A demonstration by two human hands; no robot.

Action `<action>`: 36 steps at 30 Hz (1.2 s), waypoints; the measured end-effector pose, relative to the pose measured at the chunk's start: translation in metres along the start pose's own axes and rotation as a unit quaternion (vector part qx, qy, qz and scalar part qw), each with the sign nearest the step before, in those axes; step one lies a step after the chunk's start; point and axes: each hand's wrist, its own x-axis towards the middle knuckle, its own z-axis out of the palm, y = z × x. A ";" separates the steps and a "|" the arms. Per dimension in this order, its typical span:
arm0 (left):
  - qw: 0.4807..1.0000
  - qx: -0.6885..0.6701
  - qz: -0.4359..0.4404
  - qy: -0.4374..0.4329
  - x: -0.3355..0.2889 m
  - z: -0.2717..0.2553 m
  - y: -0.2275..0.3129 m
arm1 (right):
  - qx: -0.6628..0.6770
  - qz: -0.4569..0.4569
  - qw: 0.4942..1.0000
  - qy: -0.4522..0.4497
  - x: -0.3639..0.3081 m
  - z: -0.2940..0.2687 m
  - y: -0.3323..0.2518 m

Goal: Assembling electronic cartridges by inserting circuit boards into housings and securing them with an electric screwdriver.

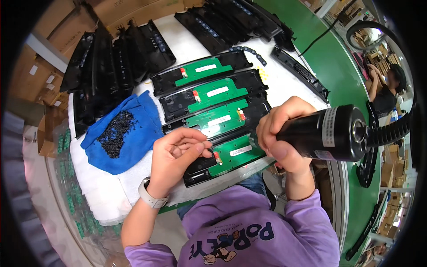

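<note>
My right hand (288, 153) is wrapped round a black electric screwdriver (307, 133) with a ribbed cable, held sideways over the right end of the panels. Its tip is hidden by the hand. My left hand (171, 155) hovers at the left of the nearest green circuit board (238, 153), fingers curled and thumb close to the index fingertip; anything pinched there is too small to make out. That board lies in a black plastic housing (195, 178). Beyond it, several similar housings lie in a row, each with a green board (218, 118) bearing a white label and a small red-and-white part.
A blue cloth (126, 162) at the left carries a heap of small black screws (116, 135). Black housings (153, 46) stand stacked behind, on white sheeting (100, 196). A dark strip of parts (251, 51) lies at the back. Another person (387, 91) is at the far right.
</note>
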 end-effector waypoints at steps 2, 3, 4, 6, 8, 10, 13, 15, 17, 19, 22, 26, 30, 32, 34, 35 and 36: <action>1.000 -0.021 0.015 0.007 0.000 0.000 0.000 | -0.103 0.034 0.994 -0.033 0.003 -0.008 -0.006; 1.000 -0.016 0.020 0.007 -0.001 -0.001 0.001 | 0.050 0.012 0.999 -0.003 0.005 -0.002 -0.001; 1.000 -0.013 0.023 0.009 -0.001 -0.001 0.001 | 0.009 -0.033 0.999 -0.004 0.009 -0.002 -0.004; 0.999 -0.024 0.049 0.001 -0.002 -0.002 -0.001 | 0.120 -0.049 0.991 -0.025 0.015 -0.002 -0.007; 0.998 -0.026 0.049 0.003 -0.001 -0.002 0.000 | 0.181 -0.097 0.977 -0.063 0.023 -0.005 -0.008; 0.998 -0.011 0.065 0.012 -0.002 -0.001 0.000 | 0.241 -0.127 0.961 -0.049 0.028 0.001 -0.006; 0.995 0.041 0.089 0.015 -0.003 -0.001 -0.002 | 0.287 -0.131 0.945 -0.085 0.032 0.000 -0.003; 0.992 0.070 0.102 0.014 -0.003 0.001 -0.001 | 0.264 -0.137 0.953 -0.053 0.034 0.006 -0.002; 0.988 0.099 0.114 0.011 -0.003 0.001 -0.001 | 0.254 -0.135 0.956 -0.055 0.033 0.007 0.000; 0.985 0.123 0.123 0.001 -0.003 0.000 -0.002 | 0.244 -0.127 0.960 -0.056 0.031 0.008 0.001; 0.981 0.147 0.126 -0.001 -0.003 0.001 -0.003 | 0.237 -0.121 0.961 -0.071 0.030 0.009 0.003; 0.981 0.148 0.125 0.018 -0.003 0.004 -0.005 | 0.227 -0.117 0.964 -0.079 0.029 0.009 0.003; 0.978 0.170 0.123 0.019 -0.003 0.004 -0.004 | 0.210 -0.111 0.969 -0.069 0.027 0.013 0.002; 0.976 0.180 0.124 0.017 -0.003 0.004 -0.004 | 0.204 -0.108 0.971 -0.063 0.026 0.014 0.001; 0.972 0.194 0.129 0.014 -0.003 0.005 -0.005 | 0.193 -0.090 0.975 -0.065 0.025 0.015 0.001; 0.972 0.194 0.129 0.014 -0.003 0.005 -0.005 | 0.193 -0.090 0.975 -0.064 0.025 0.015 0.002; 0.971 0.201 0.127 0.009 -0.003 0.004 -0.005 | 0.192 -0.100 0.973 -0.077 0.025 0.015 0.004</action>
